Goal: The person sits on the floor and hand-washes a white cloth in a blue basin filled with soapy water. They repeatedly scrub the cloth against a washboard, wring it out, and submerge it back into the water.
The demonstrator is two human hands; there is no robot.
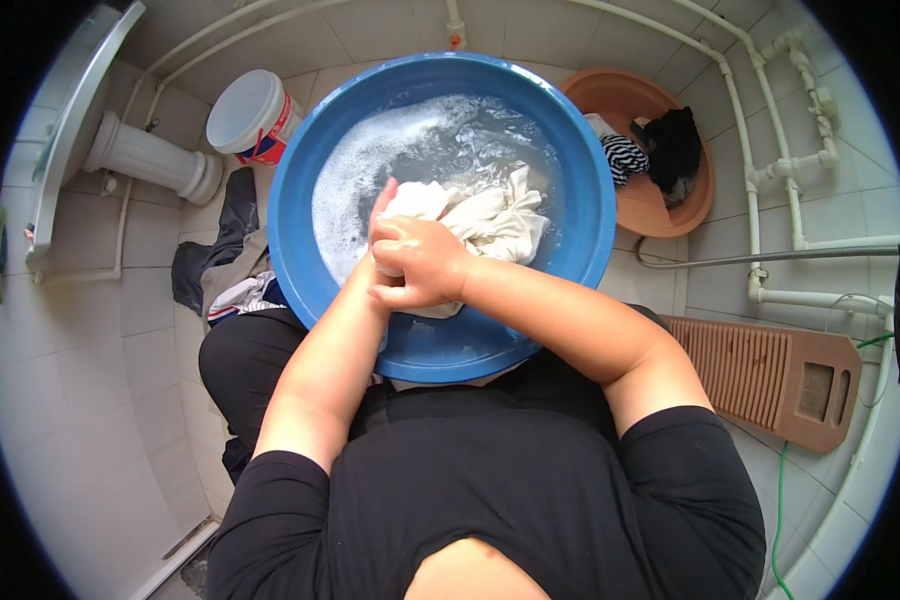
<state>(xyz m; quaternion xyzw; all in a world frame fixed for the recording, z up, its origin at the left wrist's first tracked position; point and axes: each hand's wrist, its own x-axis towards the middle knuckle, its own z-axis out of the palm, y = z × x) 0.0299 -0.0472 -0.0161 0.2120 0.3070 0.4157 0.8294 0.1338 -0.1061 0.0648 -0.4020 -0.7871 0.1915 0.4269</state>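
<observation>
A wet white cloth (500, 222) lies bunched in soapy water inside a large blue basin (592, 230). My left hand (381, 203) is at the cloth's left end, with the fabric against it and most of its fingers hidden. Crossing over it, my right hand (425, 262) has its fingers curled and closed, and a bit of white fabric shows between them. The two hands press together over the near left part of the basin. White suds (355, 170) cover the water's left side.
A white bucket (246, 112) with a red label stands at the far left, near dark and light clothes (232, 235) on the floor. An orange-brown basin (698, 190) at the far right holds black and striped clothes. A brown washboard (760, 375) lies at right, near wall pipes (755, 200).
</observation>
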